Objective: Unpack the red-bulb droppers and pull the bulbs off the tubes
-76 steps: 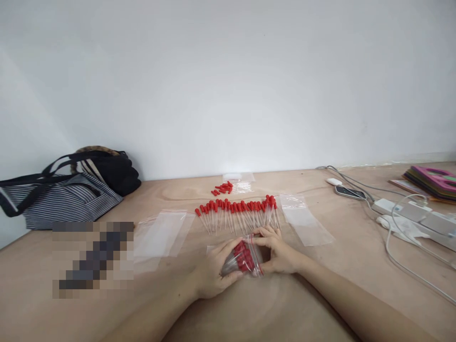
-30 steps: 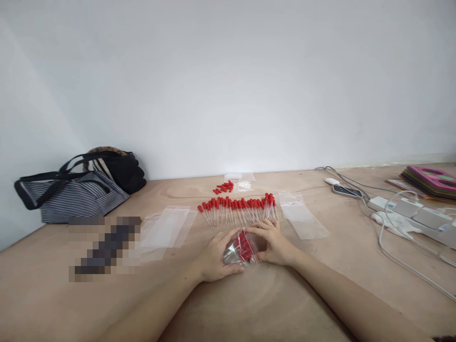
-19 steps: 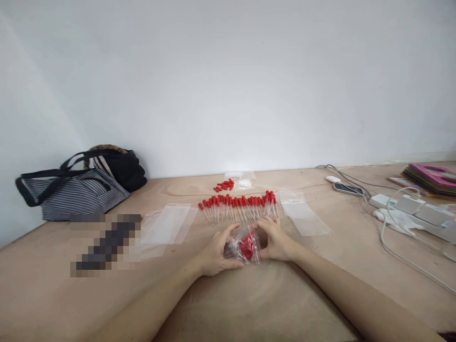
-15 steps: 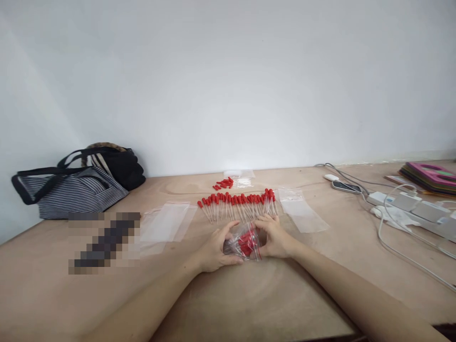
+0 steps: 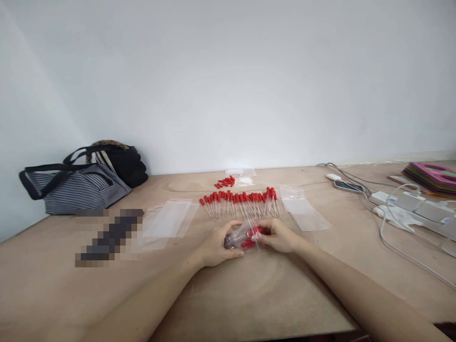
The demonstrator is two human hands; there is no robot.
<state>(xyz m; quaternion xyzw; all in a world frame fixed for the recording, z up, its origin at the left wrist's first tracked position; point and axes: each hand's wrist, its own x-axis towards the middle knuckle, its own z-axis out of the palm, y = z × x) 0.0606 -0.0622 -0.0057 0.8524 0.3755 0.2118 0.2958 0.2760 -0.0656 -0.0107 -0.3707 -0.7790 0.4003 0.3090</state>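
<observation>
A clear zip bag point(image 5: 238, 239) with red-bulbed droppers inside lies between my hands, its opening toward the right. My left hand point(image 5: 216, 248) is wrapped round the bag's left part, thumb above and fingers below. At the right end, my right hand point(image 5: 280, 236) pinches the bag near its mouth, close to the red bulbs point(image 5: 253, 232); plastic and fingers partly hide the grip. Just beyond my hands, several droppers point(image 5: 242, 198) with red bulbs and clear stems lie in a row, bulbs pointing away from me.
Flat clear bags point(image 5: 171, 219) lie at left and another bag point(image 5: 304, 211) at right. Loose red bulbs point(image 5: 225, 182) and clear tubes point(image 5: 245, 181) sit farther back. A striped bag point(image 5: 81, 190), power strip point(image 5: 431, 213), cables, a phone point(image 5: 348, 186) and coloured frames point(image 5: 432, 175) flank the workspace.
My right fingers have drawn together at the bag's mouth, and the red bulbs inside have shifted. My left hand keeps its hold. The view has turned slightly.
</observation>
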